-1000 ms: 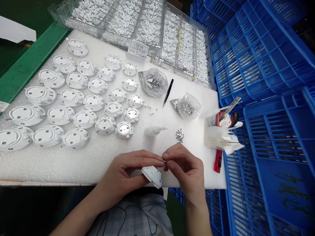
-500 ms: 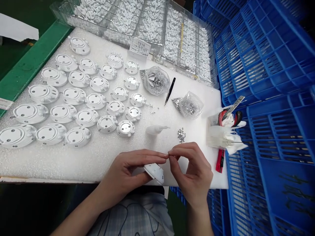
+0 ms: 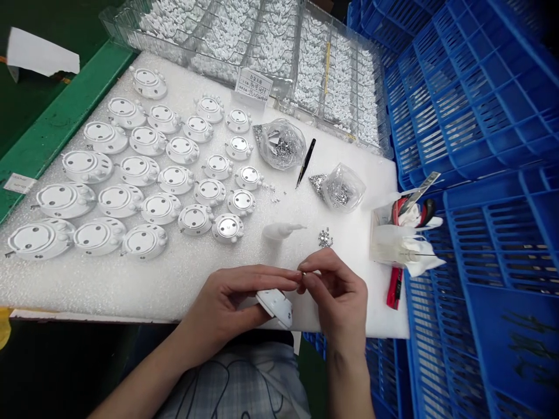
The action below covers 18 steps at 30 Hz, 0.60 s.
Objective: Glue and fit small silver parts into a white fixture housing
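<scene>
My left hand (image 3: pixel 231 302) grips a white round plastic piece (image 3: pixel 275 306) at the near edge of the white foam mat (image 3: pixel 183 273), thumb under it and fingers over its top. My right hand (image 3: pixel 338 294) is pinched at the left fingertips, on something too small to make out. A small pile of silver bits (image 3: pixel 325 237) lies just beyond my right hand. A white dropper bottle (image 3: pixel 279 231) lies on its side nearby.
Rows of several white round pieces (image 3: pixel 131 186) fill the mat's left. Two clear bags of silver bits (image 3: pixel 279 142) (image 3: pixel 343 187) flank black tweezers (image 3: pixel 305 163). Clear compartment trays (image 3: pixel 271 41) stand behind. Blue crates (image 3: pixel 471 116) line the right; a clear tool cup (image 3: pixel 393 233) sits beside them.
My right hand has tightened its pinch and pressed closer to the left fingertips. The view has drifted slightly; the left hand still holds the white piece in place.
</scene>
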Each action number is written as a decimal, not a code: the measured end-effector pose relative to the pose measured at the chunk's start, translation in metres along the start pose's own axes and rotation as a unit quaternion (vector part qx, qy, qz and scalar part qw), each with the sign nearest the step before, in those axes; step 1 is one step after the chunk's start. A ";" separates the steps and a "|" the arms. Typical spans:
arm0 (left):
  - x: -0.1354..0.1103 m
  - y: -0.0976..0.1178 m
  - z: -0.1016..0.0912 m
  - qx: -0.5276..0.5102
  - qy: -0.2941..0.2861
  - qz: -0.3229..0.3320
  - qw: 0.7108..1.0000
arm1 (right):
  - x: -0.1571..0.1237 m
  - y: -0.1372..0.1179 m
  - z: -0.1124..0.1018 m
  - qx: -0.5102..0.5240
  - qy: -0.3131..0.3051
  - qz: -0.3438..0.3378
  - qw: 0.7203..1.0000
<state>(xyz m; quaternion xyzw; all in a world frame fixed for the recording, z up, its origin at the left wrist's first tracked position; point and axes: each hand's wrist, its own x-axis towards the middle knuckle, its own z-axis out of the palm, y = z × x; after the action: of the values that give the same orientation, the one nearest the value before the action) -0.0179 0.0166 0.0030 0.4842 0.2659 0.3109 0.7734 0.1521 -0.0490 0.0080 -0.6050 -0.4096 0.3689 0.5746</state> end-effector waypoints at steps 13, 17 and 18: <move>-0.003 -0.003 -0.002 -0.046 -0.001 -0.006 0.999 | -0.002 0.010 0.006 0.107 -0.008 0.008 0.994; -0.004 -0.007 -0.005 -0.051 -0.007 -0.007 0.999 | -0.003 0.011 0.011 0.095 0.005 -0.008 0.995; -0.005 -0.008 -0.005 -0.049 -0.007 -0.008 0.999 | -0.005 0.010 0.013 0.068 0.023 -0.022 0.997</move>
<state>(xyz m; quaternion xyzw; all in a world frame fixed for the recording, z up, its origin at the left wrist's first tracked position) -0.0233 0.0137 -0.0056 0.4459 0.2489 0.3135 0.8006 0.1392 -0.0484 -0.0034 -0.5639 -0.3833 0.3693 0.6314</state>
